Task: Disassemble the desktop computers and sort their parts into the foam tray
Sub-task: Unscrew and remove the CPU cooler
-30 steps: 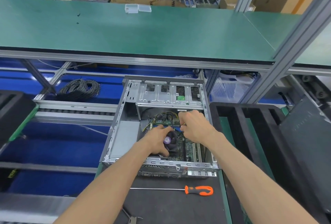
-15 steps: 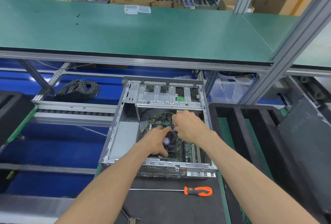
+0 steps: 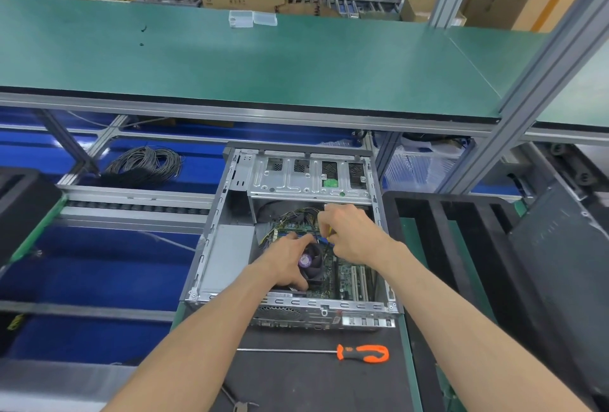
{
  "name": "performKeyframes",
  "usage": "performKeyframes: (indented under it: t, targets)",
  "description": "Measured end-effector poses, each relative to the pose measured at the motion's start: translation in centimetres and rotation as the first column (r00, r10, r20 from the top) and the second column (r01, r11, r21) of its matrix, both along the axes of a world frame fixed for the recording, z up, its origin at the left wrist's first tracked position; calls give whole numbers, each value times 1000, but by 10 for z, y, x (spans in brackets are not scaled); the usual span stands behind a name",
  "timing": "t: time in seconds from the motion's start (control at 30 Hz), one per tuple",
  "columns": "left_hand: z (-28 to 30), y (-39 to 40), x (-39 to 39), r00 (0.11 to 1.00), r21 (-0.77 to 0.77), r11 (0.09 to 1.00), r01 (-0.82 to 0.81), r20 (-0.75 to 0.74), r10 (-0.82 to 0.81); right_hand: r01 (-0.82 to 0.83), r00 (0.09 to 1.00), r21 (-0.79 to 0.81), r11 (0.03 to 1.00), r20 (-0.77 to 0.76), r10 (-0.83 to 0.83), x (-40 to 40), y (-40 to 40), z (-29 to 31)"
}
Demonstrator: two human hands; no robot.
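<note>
Here, in the open desktop case [image 3: 227, 246] at the mat's far edge, left hand [image 3: 290, 260] rests spread on the CPU fan [image 3: 311, 261], right hand [image 3: 349, 233] pinches a yellow-wired connector [image 3: 328, 234]; best pulled straight, board braced, toward the foam tray [image 3: 428, 246].

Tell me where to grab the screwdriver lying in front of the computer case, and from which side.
Grip the orange handle, coming from above on the right. The screwdriver lies flat, its thin shaft pointing left, and the handle is the thick end, probably easiest for the right hand.
</note>
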State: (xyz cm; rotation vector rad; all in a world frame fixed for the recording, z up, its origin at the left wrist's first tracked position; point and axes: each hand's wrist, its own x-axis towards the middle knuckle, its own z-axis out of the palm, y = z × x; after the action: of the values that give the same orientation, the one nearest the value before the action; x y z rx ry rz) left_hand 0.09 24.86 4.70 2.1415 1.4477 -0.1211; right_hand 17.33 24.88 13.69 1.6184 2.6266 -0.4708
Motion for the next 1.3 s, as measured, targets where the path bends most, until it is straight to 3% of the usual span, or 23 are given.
performKeyframes:
  t: [0.07,0.23,0.47,0.6,0.67,0.9,1.0,1.1,1.3]
  targets:
    - [0,0,0,1000,1,1000,-3,2,3,-6,1000,19,1000,-31,7,0,-1,-1]
    - [0,0,0,1000,13,1000,4,0,-4,208,976,106,972,39,-213,2,3,-8]
    - [-2,0,0,1000,14,1000,-10,15,10,-55,998,32,998,-10,55,-3,-2,-3]
    - [-4,0,0,1000,18,1000,-13,20,12,158,987,113,981,12,-160,0,1,-6]
    - [-5,0,0,999,27,999,-17,28,16,208,976,77,975,42,-212,1,3,-5]
    - [-4,0,0,999,29,999,-18,37,17,-104,994,9,995,36,103,-8,-2,1]
    - [-4,0,0,1000,39,999,-3,27,2,76,997,66,995,-30,-74,-3,0,-1]
    - [-4,1,0,1000,51,999,3,21,-4,210,976,52,976,43,-213,3,3,-2]
    - [-6,1,-1,1000,70,998,-4,32,2,-27,1000,-14,1000,-12,27,-3,-2,0]
